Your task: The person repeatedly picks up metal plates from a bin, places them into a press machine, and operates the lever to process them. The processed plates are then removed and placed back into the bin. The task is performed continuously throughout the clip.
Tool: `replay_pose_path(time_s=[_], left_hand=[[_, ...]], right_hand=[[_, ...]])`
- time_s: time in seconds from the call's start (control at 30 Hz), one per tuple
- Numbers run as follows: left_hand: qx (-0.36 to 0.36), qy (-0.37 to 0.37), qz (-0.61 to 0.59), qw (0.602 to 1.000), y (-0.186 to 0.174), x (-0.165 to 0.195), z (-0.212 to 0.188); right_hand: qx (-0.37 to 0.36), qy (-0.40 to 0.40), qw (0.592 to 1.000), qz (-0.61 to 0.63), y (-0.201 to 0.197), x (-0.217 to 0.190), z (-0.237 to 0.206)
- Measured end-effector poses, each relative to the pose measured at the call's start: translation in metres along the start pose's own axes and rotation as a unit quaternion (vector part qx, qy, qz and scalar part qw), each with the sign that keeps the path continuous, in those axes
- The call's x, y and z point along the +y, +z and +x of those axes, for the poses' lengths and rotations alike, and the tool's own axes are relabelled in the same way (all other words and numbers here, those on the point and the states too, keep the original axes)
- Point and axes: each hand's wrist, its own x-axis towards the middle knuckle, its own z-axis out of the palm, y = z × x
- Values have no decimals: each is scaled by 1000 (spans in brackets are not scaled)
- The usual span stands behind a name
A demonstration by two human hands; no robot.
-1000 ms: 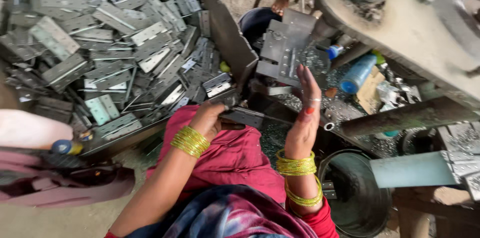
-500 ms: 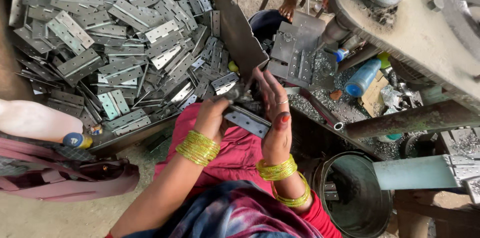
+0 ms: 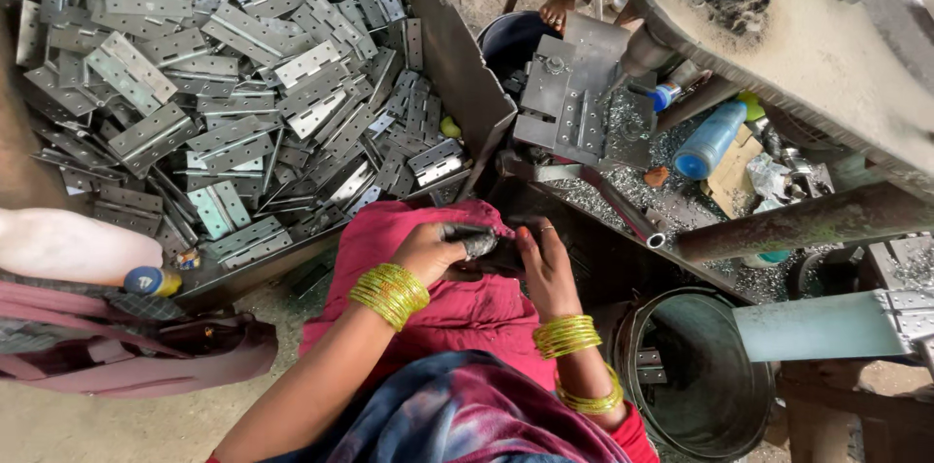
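We are seated over our lap with the big steel press (image 3: 808,45) hanging above to our right, its die block (image 3: 569,98) sitting in a bed of metal shavings (image 3: 623,147), and that is the largest hazard we see: anything brought to that block puts fingers near a heavy moving head, and the swarf around it could cut skin. To our left the open crate (image 3: 443,45) is heaped with loose steel hinges (image 3: 243,84), many leaning on one another; we judge that pulling one from low in the heap could let others slide over the low front edge onto our knee. Below our right knee stands a dark metal bucket (image 3: 696,385), close enough that a slipped piece would likely drop into it or onto the floor. The hinge we are working (image 3: 479,247) lies on the red cloth over our lap (image 3: 467,302), just in front of the crate's corner. Our left hand (image 3: 428,251) is closed around its near end, and our right hand (image 3: 545,264) pinches its other end with fingers curled. Its sheared edges and folding leaves could, we think, nip a fingertip if it swings shut between both hands.
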Motion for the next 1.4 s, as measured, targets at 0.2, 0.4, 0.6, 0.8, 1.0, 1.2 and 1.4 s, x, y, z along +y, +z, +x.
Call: replay_pose_path(time_s=[0.2,0.4,0.6,0.8,1.0,1.2,1.4], left_hand=[[77,204,295,930,36,32,68],[139,380,713,573,123,21,136],[131,340,767,529,154,-54,160],[93,261,782,558,144,-13,223],[59,140,829,538,138,38,208],[24,135,855,500,147,45,223],[32,141,840,523,144,34,224]], right_hand=[[191,-207,922,-264,-78,-51,13],[180,-86,872,-447,-96,-32,30],[206,-40,885,-415,-87,1,18],[189,2,880,-435,-90,-2,20],[32,64,849,-523,-100,10,34],[-35,89,847,-523,-107,56,52],[53,223,883,-410,-66,122,-6]])
